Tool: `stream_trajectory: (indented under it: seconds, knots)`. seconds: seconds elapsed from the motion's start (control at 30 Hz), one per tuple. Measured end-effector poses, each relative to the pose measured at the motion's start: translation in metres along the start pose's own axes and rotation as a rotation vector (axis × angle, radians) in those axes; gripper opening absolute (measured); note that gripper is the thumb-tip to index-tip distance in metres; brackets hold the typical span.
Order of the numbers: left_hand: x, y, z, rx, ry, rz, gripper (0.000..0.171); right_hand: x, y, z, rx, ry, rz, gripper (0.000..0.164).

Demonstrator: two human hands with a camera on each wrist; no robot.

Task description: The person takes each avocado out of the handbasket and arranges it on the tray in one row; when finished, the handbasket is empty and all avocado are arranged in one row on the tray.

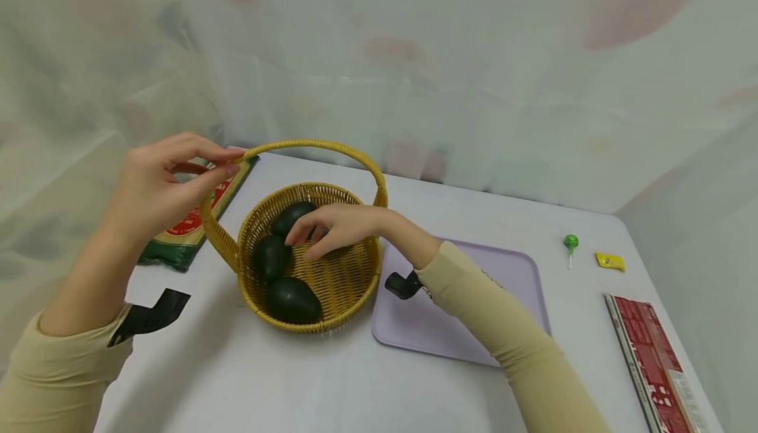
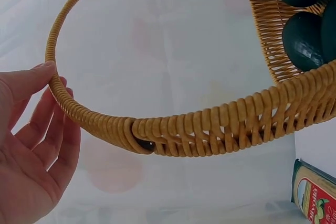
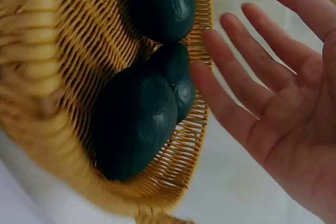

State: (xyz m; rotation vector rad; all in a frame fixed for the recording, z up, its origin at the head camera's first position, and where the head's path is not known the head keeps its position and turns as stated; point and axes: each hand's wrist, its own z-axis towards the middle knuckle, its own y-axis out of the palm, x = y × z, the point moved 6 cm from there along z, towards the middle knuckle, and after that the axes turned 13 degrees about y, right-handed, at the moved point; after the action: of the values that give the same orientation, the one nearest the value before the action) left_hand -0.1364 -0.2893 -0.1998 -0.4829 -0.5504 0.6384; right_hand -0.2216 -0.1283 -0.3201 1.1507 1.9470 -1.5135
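We saw the left hand (image 1: 155, 176) pinch the handle (image 1: 314, 145) of the basket (image 1: 337, 281), the right hand (image 1: 340, 226), fingers loose, above fruits (image 1: 293, 300) inside — a packet (image 1: 183, 229) left of the basket, a tray (image 1: 403, 328) right, partly behind a sleeve (image 1: 503, 318).

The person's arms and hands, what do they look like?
The left sleeve and right sleeve are both beige and wrinkled, ending partway along the forearm. A black, bent piece sticks out near each sleeve's end. The left hand and right hand are bare: no gloves or rings that I can see.
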Motion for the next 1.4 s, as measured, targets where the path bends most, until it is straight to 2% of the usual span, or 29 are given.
stream_trajectory:
  seconds: [0.17,0.4,0.6,0.9,1.13,1.4]
  knots:
    - [-0.002,0.0,-0.002,-0.003,-0.037,-0.006,0.025,0.008,0.007,0.018,-0.126,0.101,0.009,0.05]
    - [-0.001,0.0,-0.004,0.015,-0.027,-0.026,0.025,0.021,0.019,0.038,-0.267,0.239,-0.088,0.058]
    - [0.0,0.0,-0.005,0.027,-0.024,-0.033,0.026,0.028,0.038,0.046,-0.365,0.367,-0.006,0.061]
    - [0.0,-0.002,-0.007,0.038,-0.045,-0.021,0.025,0.023,0.053,0.051,-0.37,0.406,0.03,0.059]
    - [-0.001,-0.003,-0.008,0.043,-0.044,-0.031,0.024,0.019,0.059,0.053,-0.372,0.449,-0.018,0.061]
    - [-0.002,-0.003,-0.008,0.042,-0.05,-0.038,0.022,0.018,0.063,0.051,-0.378,0.46,0.054,0.056]
